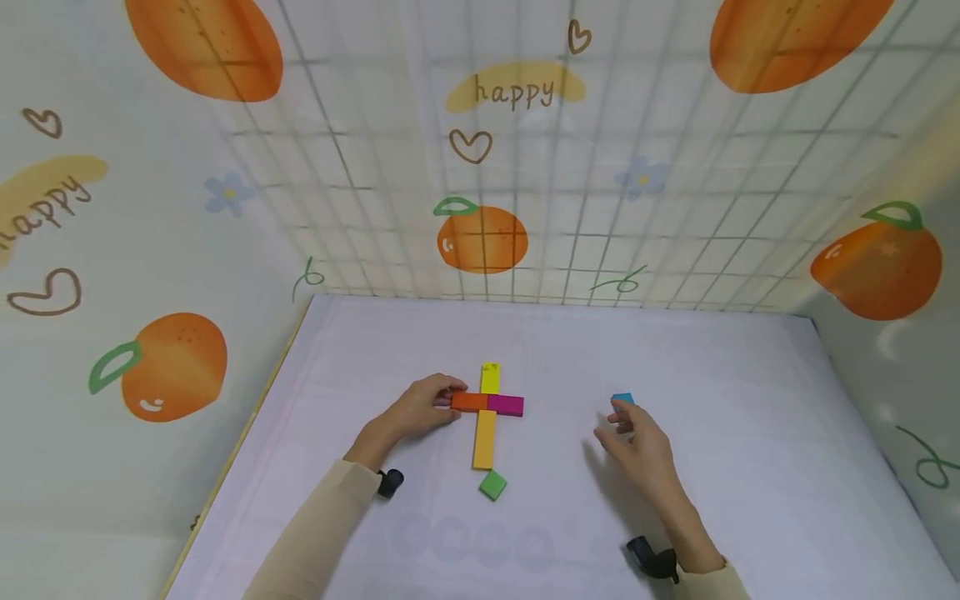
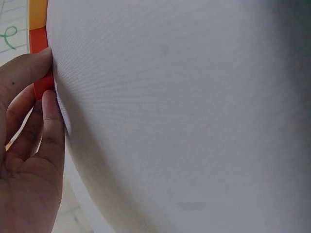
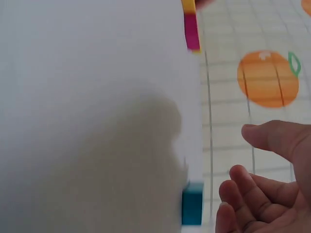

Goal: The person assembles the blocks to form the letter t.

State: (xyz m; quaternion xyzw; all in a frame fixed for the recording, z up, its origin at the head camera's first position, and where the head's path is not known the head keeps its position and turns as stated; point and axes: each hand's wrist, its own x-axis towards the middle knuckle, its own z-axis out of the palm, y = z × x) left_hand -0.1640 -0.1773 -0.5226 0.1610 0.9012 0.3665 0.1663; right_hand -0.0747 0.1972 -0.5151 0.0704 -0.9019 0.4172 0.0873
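Observation:
My left hand (image 1: 423, 408) pinches the left end of an orange block (image 1: 469, 402) between thumb and fingers; in the left wrist view the block (image 2: 44, 89) looks red. A magenta block (image 1: 506, 406) meets its right end. Above this row stands a yellow block (image 1: 491, 377), and below it lies a long amber block (image 1: 484, 440), so the pieces form a cross. A green square block (image 1: 492, 485) sits turned at the amber block's lower end. My right hand (image 1: 641, 446) hovers by a blue block (image 3: 193, 204), fingers loosely bent, thumb apart, holding nothing.
The blocks lie on a white tabletop (image 1: 720, 400). Behind it hangs a cloth (image 1: 375, 225) printed with oranges and a grid, and similar cloth covers both sides. A black wrist camera (image 1: 652, 558) is strapped to the right wrist, another (image 1: 390, 483) to the left.

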